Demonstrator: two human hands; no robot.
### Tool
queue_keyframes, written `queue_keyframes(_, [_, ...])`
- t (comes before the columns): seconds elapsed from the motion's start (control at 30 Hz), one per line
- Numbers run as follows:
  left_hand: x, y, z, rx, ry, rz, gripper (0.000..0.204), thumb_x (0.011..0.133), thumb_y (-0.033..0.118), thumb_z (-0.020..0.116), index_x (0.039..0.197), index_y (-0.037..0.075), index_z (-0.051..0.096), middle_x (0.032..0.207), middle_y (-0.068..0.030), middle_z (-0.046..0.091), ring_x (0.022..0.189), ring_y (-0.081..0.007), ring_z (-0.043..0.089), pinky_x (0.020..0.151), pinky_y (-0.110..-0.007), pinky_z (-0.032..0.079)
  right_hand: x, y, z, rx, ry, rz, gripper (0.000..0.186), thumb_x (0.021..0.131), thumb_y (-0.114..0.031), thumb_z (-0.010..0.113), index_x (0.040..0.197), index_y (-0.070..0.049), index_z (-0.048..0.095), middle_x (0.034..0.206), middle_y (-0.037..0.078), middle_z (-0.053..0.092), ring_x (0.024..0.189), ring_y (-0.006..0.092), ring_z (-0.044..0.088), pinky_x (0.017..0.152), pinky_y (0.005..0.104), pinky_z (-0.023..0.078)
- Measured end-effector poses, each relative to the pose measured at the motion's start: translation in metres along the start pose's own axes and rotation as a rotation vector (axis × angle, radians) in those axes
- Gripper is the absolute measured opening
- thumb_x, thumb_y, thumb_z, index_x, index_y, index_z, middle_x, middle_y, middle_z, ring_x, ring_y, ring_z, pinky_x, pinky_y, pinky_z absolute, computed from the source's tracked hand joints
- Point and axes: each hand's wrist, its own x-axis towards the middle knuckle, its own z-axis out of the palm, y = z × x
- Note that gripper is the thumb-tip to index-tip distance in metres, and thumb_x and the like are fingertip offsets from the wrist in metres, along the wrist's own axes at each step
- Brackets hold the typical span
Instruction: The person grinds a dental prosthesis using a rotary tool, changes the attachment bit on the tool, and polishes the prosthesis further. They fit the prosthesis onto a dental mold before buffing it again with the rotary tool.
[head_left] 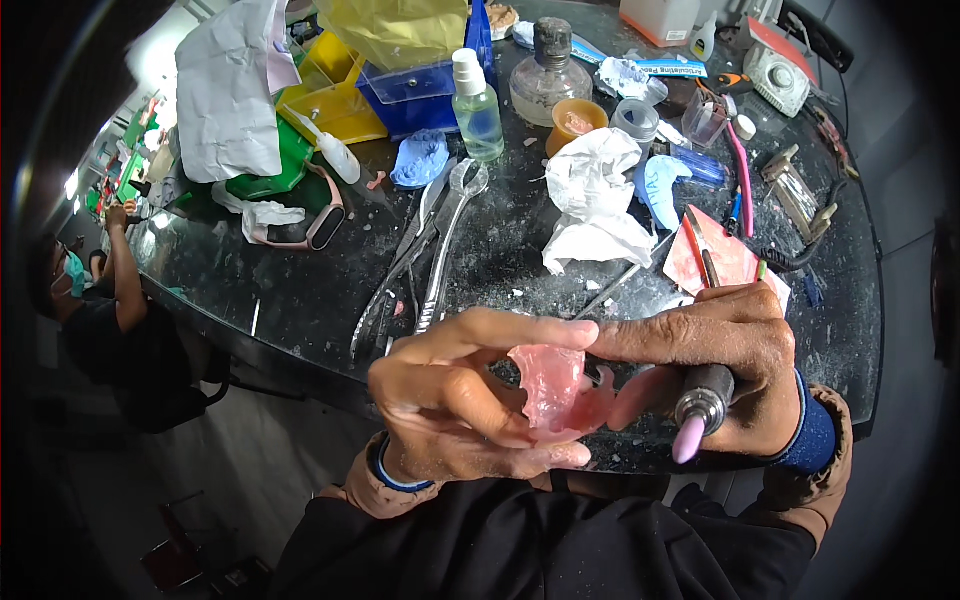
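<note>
Firstly, table [235, 255]: dark, dust-strewn, running beyond the pink piece [553, 385], which is held up at its near edge.
Left hand [435, 390]: curled round the left side of the pink piece, gripping it between digits above and below.
Right hand [745, 340]: right of the pink piece, closed round a rotary handpiece [708, 392]; index fingertip meeting the left hand's upper digit, thumb at the piece's right edge, contact there uncertain.
Paper sheet [230, 100]: white, creased, well beyond and left of the pink piece.
Metal tool [447, 235]: long-handled, beyond and slightly left of it.
Tissue [595, 190]: white, crumpled, straight beyond it.
Pink sheet [738, 255]: flat, beyond and right of it.
Pink piece: thin, curved, glossy, irregular at the rim.
Spray bottle [480, 110]: clear with a white cap, beyond and left of it.
Handpiece tip [688, 440]: pale pink, tapered, right of the piece and apart from it.
Step, as judged: checking or turning the piece between passes of grinding. Next move, if grinding: firm left-hand support, handpiece tip swung leftward, light contact on the rim, fingers clear.
</note>
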Motion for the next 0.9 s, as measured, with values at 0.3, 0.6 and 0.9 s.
queue_keyframes(0.3, [-0.003,0.002,-0.001,0.48,0.019,0.375,0.055,0.057,0.001,0.084,0.1,0.008,0.052,0.105,-0.0192,0.062,0.086,-0.0236,0.064,0.07,-0.028,0.056,-0.004,-0.009,-0.002,-0.537,0.003,0.017,0.054,0.048,-0.056,0.083,0.059,-0.011,0.054,0.047,-0.002,0.045,0.039,0.0144,0.047,0.04,0.0274,0.03])
queue_keyframes(0.6, [0.002,0.001,-0.009,1.127,-0.088,0.58,0.076,0.059,0.025,0.087,0.116,0.021,0.037,0.103,0.0017,0.049,0.091,-0.0276,0.054,0.07,-0.03,0.051,-0.003,-0.006,-0.001,-0.708,-0.035,0.046,0.052,0.061,-0.055,0.073,0.057,-0.009,0.048,0.05,0.002,0.047,0.045,0.0199,0.054,0.043,0.0301,0.038])
queue_keyframes(0.9, [0.001,-0.012,-0.009,0.904,-0.082,0.666,0.08,0.049,0.006,0.089,0.114,0.03,0.049,0.11,0.0034,0.05,0.091,-0.0229,0.053,0.059,-0.024,0.054,-0.007,0.0,0.004,-0.72,0.057,-0.02,0.063,0.044,-0.063,0.079,0.052,-0.01,0.045,0.044,-0.002,0.043,0.036,0.015,0.043,0.041,0.0276,0.028])
